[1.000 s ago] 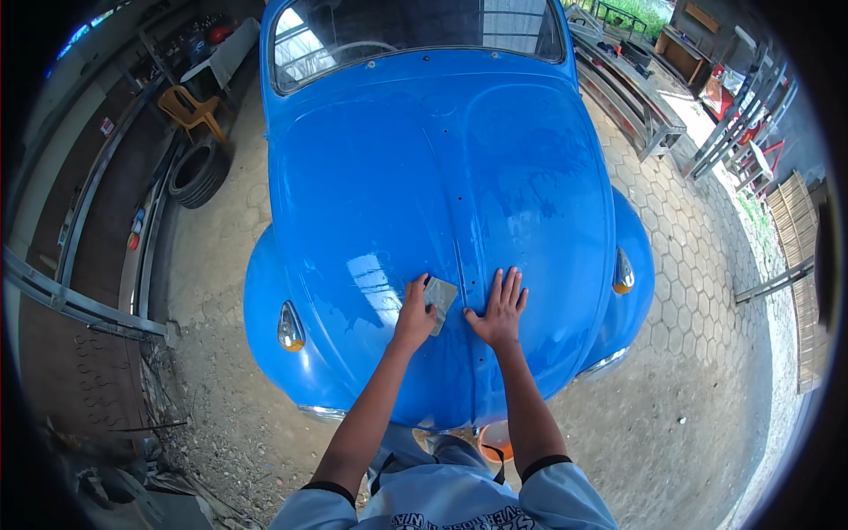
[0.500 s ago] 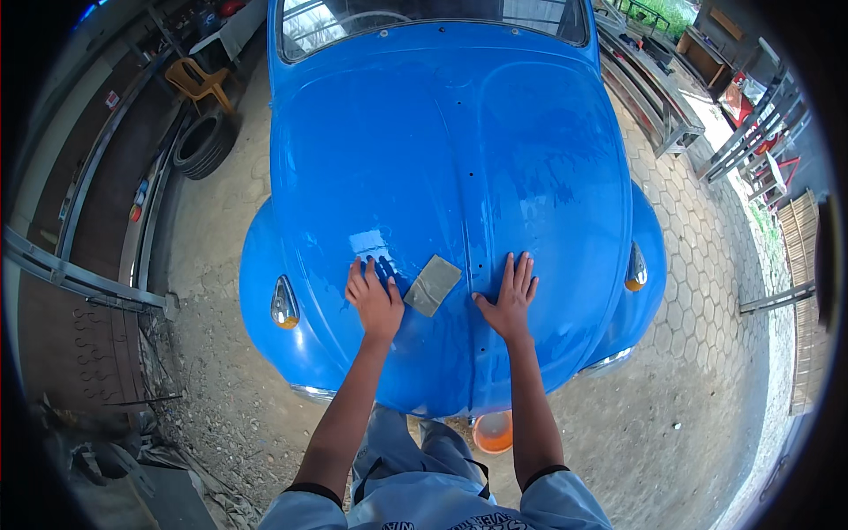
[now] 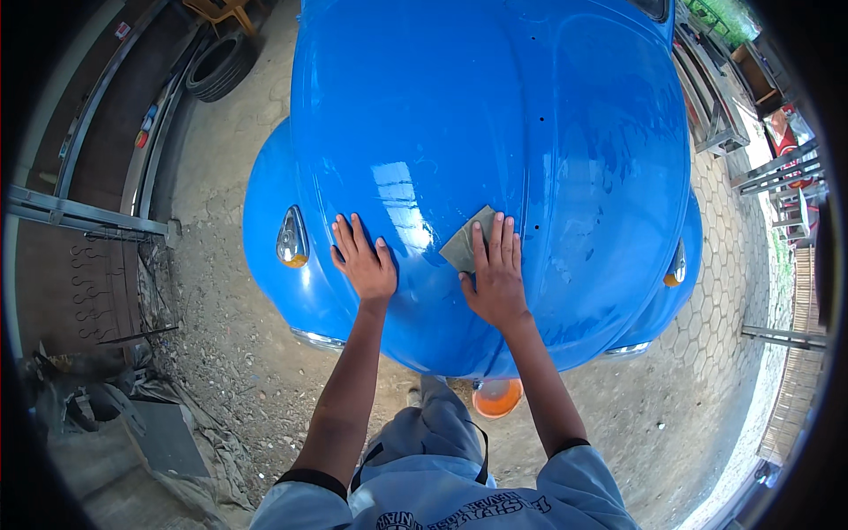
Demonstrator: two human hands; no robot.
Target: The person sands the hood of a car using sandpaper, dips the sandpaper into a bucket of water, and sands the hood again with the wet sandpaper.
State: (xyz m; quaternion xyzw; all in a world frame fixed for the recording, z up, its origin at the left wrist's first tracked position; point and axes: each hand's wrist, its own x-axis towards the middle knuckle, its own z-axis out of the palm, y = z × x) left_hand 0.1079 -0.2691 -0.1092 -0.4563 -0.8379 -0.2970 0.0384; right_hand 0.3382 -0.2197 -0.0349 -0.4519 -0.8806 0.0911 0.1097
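A blue car hood [image 3: 424,115], wet in patches and marked by a raised centre ridge, curves in front of me. My left hand [image 3: 364,261] lies flat on its left part, fingers spread and holding nothing. Just left of the ridge, my right hand [image 3: 496,276] rests with outstretched fingers over a grey-green rectangular sheet of sandpaper [image 3: 458,251]. The palm and fingers cover the sheet's right part, while its left part and upper corner show. It lies against the paint, under the fingers rather than gripped.
Chrome-rimmed lamps [image 3: 291,237] top both fenders. Below the car's nose, an orange bucket [image 3: 497,399] stands on the ground by my legs. A tyre [image 3: 220,67] leans at the far left. Metal beams [image 3: 717,115] and a wooden frame are at the far right.
My right hand has moved left onto the sandpaper, which lay uncovered between my hands before. The left hand still rests on the hood. The view has tipped down toward the car's nose.
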